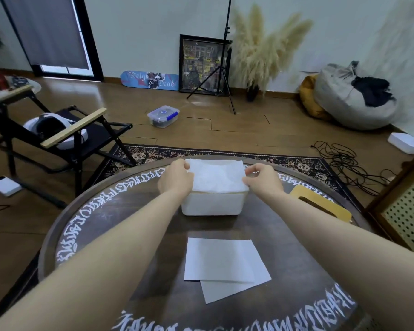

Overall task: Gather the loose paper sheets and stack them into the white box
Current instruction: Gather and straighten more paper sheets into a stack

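The white box stands at the far side of the round dark table. A white paper sheet lies across its open top. My left hand pinches the sheet's left edge and my right hand pinches its right edge, one on each side of the box. Nearer to me, two loose paper sheets lie overlapped on the table, the lower one sticking out at an angle beneath the upper.
A tan wooden lid with a slot lies on the table right of the box. A folding chair stands to the left beyond the table, a perforated cabinet to the right. White lettering rings the table's rim.
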`<state>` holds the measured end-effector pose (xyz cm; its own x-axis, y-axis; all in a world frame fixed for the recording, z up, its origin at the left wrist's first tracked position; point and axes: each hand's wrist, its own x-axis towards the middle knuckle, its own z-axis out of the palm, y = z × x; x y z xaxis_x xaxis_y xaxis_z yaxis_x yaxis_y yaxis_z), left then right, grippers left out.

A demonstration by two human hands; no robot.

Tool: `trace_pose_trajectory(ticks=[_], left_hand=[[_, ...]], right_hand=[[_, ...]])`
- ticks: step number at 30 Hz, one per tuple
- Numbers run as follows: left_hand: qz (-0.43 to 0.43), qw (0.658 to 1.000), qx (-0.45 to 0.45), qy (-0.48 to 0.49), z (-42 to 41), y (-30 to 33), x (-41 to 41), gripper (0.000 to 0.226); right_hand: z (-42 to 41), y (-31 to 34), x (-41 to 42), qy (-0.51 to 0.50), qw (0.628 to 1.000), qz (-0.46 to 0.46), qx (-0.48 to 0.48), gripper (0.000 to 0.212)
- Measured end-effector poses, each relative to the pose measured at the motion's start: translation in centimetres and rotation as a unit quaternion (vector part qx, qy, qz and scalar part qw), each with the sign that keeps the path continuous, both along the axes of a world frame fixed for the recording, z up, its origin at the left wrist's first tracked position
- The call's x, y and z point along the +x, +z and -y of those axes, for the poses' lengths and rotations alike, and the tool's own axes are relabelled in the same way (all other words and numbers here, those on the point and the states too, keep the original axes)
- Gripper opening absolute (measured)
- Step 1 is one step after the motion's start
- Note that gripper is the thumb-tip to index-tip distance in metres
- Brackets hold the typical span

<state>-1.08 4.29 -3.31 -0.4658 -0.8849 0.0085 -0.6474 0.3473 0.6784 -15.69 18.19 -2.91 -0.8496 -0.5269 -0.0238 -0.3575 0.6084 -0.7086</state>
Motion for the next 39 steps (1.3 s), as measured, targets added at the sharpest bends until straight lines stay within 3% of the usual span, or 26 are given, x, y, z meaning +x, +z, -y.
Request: trace_pose_trajectory(ticks=[3,5,7,11,19,33,39], left_hand=[[0.019,0.995,-0.096,-0.029,-0.1,0.0,0.5,0.037],[0.053,0.972,-0.213,-0.085,-0.1,0.1,0.9,0.041],[0.081,0.951,-0.251,-0.163,0.0,0.0,0.9,0.045],[0.131,0.940,-0.168,-0.265,0.7,-0.6,0.3,0.046],[0.162,0.945,-0.093,-0.267,2.1,-1.9,-1.7,0.042],[0.124,0.960,-0.018,-0.251,1.6,-2.0,-1.3,0.035],[0.109,0.963,-0.063,-0.237,-0.1,0.4,0.2,0.032]], right_hand=[[-0.3,0.0,0.1,0.023,0.991,-0.130,0.029,0.025],[-0.4,0.2,0.1,0.086,0.964,-0.242,0.067,0.032],[-0.3,0.4,0.2,0.164,0.940,-0.279,0.106,0.036],[0.7,0.0,0.5,0.265,0.924,-0.224,0.159,0.038],[3.0,-0.9,-0.4,0.270,0.919,-0.178,0.224,0.039],[2.5,-2.9,0.2,0.191,0.969,-0.112,0.106,0.033],[0.3,-1.6,1.4,0.191,0.974,-0.112,0.039,0.032]])
